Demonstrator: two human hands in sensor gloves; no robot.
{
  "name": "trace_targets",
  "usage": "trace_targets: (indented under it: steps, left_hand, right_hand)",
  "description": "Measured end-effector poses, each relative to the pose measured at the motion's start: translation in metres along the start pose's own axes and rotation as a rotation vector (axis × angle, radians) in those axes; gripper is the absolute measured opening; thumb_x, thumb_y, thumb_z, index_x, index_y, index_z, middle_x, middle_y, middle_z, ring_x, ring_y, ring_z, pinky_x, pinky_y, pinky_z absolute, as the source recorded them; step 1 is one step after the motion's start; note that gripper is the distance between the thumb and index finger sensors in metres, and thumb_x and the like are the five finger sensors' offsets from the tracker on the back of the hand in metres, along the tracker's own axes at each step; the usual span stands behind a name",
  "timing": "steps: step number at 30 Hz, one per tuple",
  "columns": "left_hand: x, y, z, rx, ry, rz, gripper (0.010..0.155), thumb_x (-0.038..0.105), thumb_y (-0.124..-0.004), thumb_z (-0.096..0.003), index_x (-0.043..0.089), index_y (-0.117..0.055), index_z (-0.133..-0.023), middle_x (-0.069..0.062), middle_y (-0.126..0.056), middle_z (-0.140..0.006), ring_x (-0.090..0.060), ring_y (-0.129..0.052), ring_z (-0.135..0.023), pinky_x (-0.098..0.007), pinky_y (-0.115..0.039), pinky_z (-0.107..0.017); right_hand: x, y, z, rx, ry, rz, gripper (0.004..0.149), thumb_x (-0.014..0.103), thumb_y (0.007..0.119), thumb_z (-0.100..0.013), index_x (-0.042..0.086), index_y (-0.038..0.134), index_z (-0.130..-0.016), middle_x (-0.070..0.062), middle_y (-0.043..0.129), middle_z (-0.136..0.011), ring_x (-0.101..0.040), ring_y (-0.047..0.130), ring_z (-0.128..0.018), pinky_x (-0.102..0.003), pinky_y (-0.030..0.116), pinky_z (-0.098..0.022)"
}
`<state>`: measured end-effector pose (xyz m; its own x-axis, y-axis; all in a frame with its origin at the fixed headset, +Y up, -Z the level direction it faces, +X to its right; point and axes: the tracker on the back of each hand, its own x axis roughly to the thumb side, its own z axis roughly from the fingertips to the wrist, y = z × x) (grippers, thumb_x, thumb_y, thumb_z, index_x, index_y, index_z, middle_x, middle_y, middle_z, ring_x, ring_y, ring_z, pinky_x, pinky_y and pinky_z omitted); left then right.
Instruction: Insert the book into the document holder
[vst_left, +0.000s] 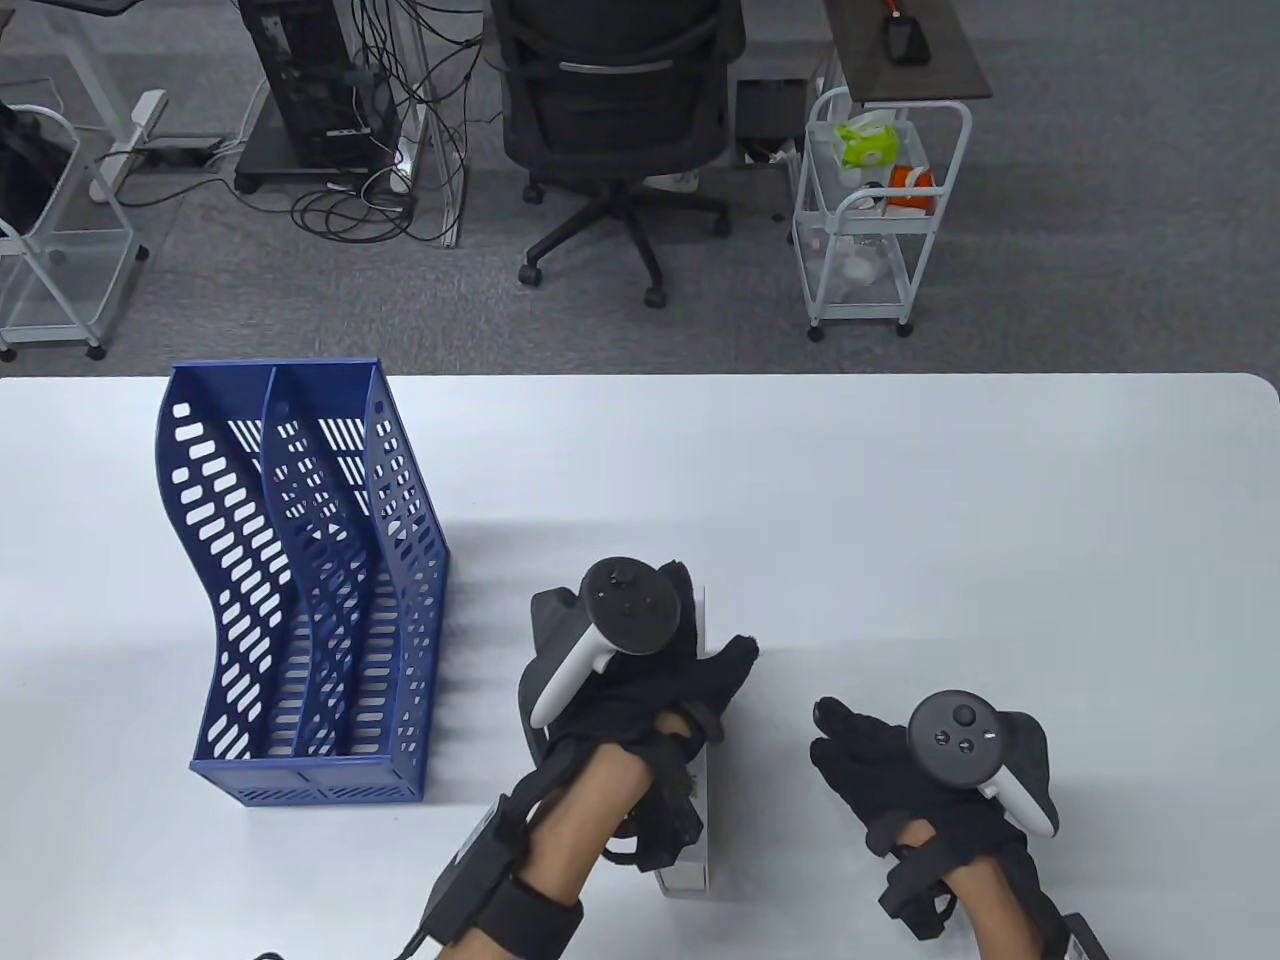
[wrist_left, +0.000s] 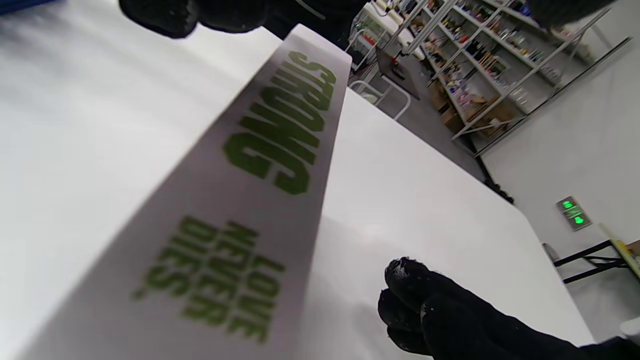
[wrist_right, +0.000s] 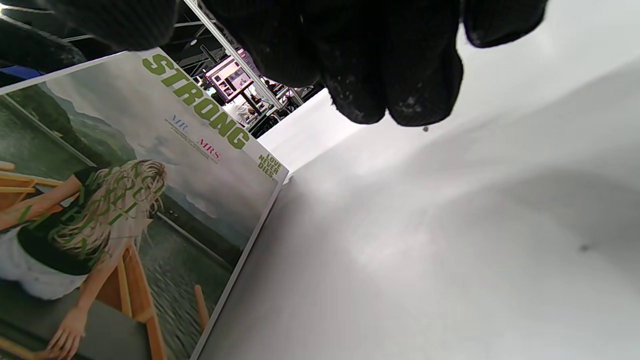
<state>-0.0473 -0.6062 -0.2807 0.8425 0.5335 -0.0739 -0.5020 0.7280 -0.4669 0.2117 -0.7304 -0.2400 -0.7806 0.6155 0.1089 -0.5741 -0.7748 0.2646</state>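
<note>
The book (vst_left: 692, 872) stands on its long edge on the white table (vst_left: 900, 520), its white spine up with green "STRONG" lettering (wrist_left: 260, 190). My left hand (vst_left: 650, 690) grips it from above, the thumb on its right face and the fingers (wrist_left: 165, 15) over its left. The cover photo shows in the right wrist view (wrist_right: 125, 200). My right hand (vst_left: 880, 760) is empty, to the right of the book and apart from it, its fingers (wrist_right: 375, 75) loosely curled over the table. The blue document holder (vst_left: 300, 590), with upright slots, stands to the book's left.
The table's far edge (vst_left: 800, 376) runs across the table view. Beyond it are an office chair (vst_left: 615, 120) and a white wire cart (vst_left: 880, 210). The table's right rear corner (vst_left: 1262, 385) is rounded.
</note>
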Motion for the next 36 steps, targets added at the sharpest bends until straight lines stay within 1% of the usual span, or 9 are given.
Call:
trace_targets:
  steps: [3, 8, 10, 12, 14, 23, 26, 32, 36]
  left_hand:
    - [0.011, 0.0, -0.019, 0.037, 0.094, -0.1, 0.089, 0.069, -0.063, -0.0487, 0.029, -0.007, -0.105, -0.017, -0.02, -0.116, -0.052, -0.05, -0.103, -0.066, -0.057, -0.07]
    - [0.008, -0.006, -0.048, -0.033, 0.204, -0.087, 0.091, 0.068, -0.065, -0.049, 0.029, -0.005, -0.105, -0.017, -0.017, -0.115, -0.053, -0.05, -0.103, -0.066, -0.057, -0.07]
    - [0.004, -0.011, -0.056, -0.038, 0.242, -0.154, 0.089, 0.063, -0.068, -0.05, 0.028, -0.006, -0.105, -0.018, -0.019, -0.114, -0.05, -0.062, -0.098, -0.058, -0.069, -0.067]
    - [-0.003, -0.014, -0.063, -0.056, 0.284, -0.168, 0.087, 0.058, -0.069, -0.0509, 0.026, -0.009, -0.105, -0.021, -0.033, -0.113, -0.044, -0.079, -0.089, -0.048, -0.08, -0.06]
    - [-0.008, -0.016, -0.064, -0.018, 0.273, -0.124, 0.087, 0.054, -0.071, -0.051, 0.026, -0.008, -0.104, -0.023, -0.039, -0.109, -0.04, -0.085, -0.082, -0.043, -0.083, -0.056]
    - [-0.013, -0.008, -0.059, 0.005, 0.284, -0.131, 0.082, 0.052, -0.07, -0.0523, 0.025, -0.014, -0.106, -0.022, -0.053, -0.104, -0.038, -0.091, -0.076, -0.041, -0.086, -0.052]
    - [-0.019, 0.001, -0.048, 0.039, 0.21, -0.071, 0.082, 0.05, -0.072, -0.0502, 0.025, -0.018, -0.106, -0.022, -0.056, -0.102, -0.038, -0.093, -0.074, -0.042, -0.086, -0.051]
    - [-0.044, 0.039, 0.009, 0.238, 0.004, 0.158, 0.081, 0.049, -0.073, -0.0493, 0.025, -0.02, -0.106, -0.022, -0.058, -0.101, -0.039, -0.092, -0.074, -0.043, -0.086, -0.051]
    - [-0.065, 0.062, 0.058, 0.494, -0.186, 0.3, 0.08, 0.047, -0.074, -0.0486, 0.026, -0.023, -0.106, -0.022, -0.059, -0.1, -0.041, -0.09, -0.077, -0.047, -0.084, -0.054]
  right_hand:
    - [-0.004, 0.001, -0.001, 0.014, 0.025, 0.013, 0.071, 0.053, 0.065, -0.049, 0.01, 0.059, -0.104, -0.027, 0.073, -0.101, -0.051, 0.075, -0.088, -0.069, 0.046, -0.07]
    - [-0.01, 0.002, -0.005, 0.032, 0.055, 0.023, 0.071, 0.053, 0.065, -0.049, 0.01, 0.059, -0.104, -0.027, 0.073, -0.101, -0.051, 0.075, -0.088, -0.069, 0.046, -0.07]
    - [-0.011, 0.002, -0.006, 0.037, 0.064, 0.038, 0.071, 0.053, 0.065, -0.049, 0.009, 0.059, -0.104, -0.028, 0.073, -0.101, -0.052, 0.075, -0.088, -0.069, 0.046, -0.07]
    - [-0.01, 0.003, -0.006, 0.05, 0.067, 0.062, 0.071, 0.053, 0.065, -0.049, 0.01, 0.058, -0.104, -0.028, 0.073, -0.101, -0.051, 0.075, -0.088, -0.069, 0.046, -0.07]
    - [-0.008, 0.003, -0.005, 0.024, 0.077, 0.1, 0.071, 0.053, 0.065, -0.049, 0.009, 0.059, -0.104, -0.028, 0.073, -0.1, -0.052, 0.075, -0.088, -0.069, 0.046, -0.07]
    - [-0.006, -0.002, 0.0, -0.014, 0.069, 0.131, 0.071, 0.053, 0.065, -0.049, 0.01, 0.059, -0.104, -0.027, 0.073, -0.1, -0.051, 0.076, -0.087, -0.069, 0.047, -0.07]
    - [-0.006, -0.001, 0.001, -0.007, 0.074, 0.13, 0.071, 0.054, 0.065, -0.049, 0.009, 0.059, -0.104, -0.027, 0.073, -0.1, -0.051, 0.076, -0.087, -0.069, 0.047, -0.07]
    - [-0.005, -0.001, 0.001, 0.0, 0.071, 0.127, 0.071, 0.054, 0.065, -0.049, 0.01, 0.058, -0.104, -0.027, 0.073, -0.1, -0.051, 0.076, -0.087, -0.069, 0.047, -0.07]
    - [-0.005, -0.002, 0.001, -0.004, 0.064, 0.12, 0.071, 0.054, 0.065, -0.049, 0.01, 0.059, -0.104, -0.027, 0.073, -0.1, -0.051, 0.076, -0.087, -0.069, 0.047, -0.07]
